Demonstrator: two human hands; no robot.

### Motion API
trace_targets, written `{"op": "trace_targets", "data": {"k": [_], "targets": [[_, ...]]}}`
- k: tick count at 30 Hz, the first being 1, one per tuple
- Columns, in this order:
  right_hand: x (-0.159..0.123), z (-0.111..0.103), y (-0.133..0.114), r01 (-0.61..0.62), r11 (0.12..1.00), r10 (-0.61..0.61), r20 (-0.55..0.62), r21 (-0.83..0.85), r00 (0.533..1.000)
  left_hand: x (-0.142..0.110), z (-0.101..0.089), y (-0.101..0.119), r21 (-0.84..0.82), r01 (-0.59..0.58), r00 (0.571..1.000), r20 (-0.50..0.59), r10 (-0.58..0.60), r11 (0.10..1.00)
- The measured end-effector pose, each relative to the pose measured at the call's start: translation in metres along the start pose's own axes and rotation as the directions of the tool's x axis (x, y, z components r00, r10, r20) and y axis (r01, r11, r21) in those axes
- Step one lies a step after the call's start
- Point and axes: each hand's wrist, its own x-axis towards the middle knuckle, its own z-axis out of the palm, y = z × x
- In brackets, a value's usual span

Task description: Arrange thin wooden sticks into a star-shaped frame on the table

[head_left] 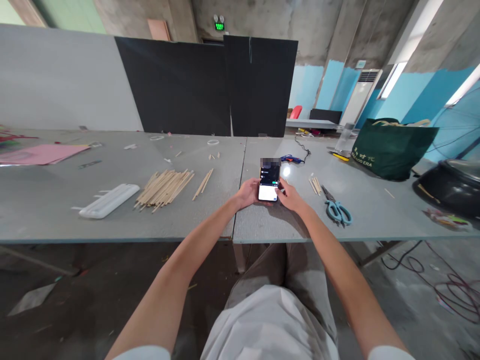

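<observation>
We've got a pile of thin wooden sticks [164,186] off to the left. Our left hand [248,194] is curled around the black smartphone with the lit screen [269,183] (just above the grey table [187,220]), right hand [290,197] gripping its other edge, thumb on the screen. Teal-handled scissors [337,209] lie just right.

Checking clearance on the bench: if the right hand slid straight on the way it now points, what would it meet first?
The right hand points up-left and already touches the black smartphone with the lit screen; that comes first, with the left hand just behind it.
</observation>
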Motion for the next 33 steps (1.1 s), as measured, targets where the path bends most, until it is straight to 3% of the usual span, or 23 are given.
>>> {"op": "trace_targets", "data": {"k": [8,11,14,17,25,33], "targets": [[-0.003,-0.001,-0.007,-0.011,0.996,0.012,-0.004,0.084,1.000,-0.002,0.000,-0.007,0.151,-0.068,0.997,-0.018,0.071,0.986],[-0.002,0.000,-0.007,-0.042,0.992,0.045,-0.021,0.118,0.999,0.000,0.000,-0.005,0.073,-0.033,0.999,0.004,0.033,0.997],[0.000,0.002,-0.005,-0.069,0.988,0.081,-0.081,0.140,0.993,0.001,-0.001,-0.004,0.024,0.000,1.000,0.002,0.000,1.000],[0.001,0.004,-0.005,-0.059,0.983,0.084,-0.145,0.171,0.986,-0.002,0.000,-0.006,0.120,-0.050,0.999,0.005,0.050,0.992],[0.008,0.006,-0.007,-0.043,0.912,0.167,-0.273,0.409,0.947,-0.012,0.003,-0.006,0.168,-0.068,0.996,0.062,0.058,0.983],[0.011,0.007,-0.006,-0.033,0.916,0.181,-0.340,0.400,0.923,-0.005,-0.001,-0.010,0.178,-0.077,0.995,0.080,0.063,0.981]]}}
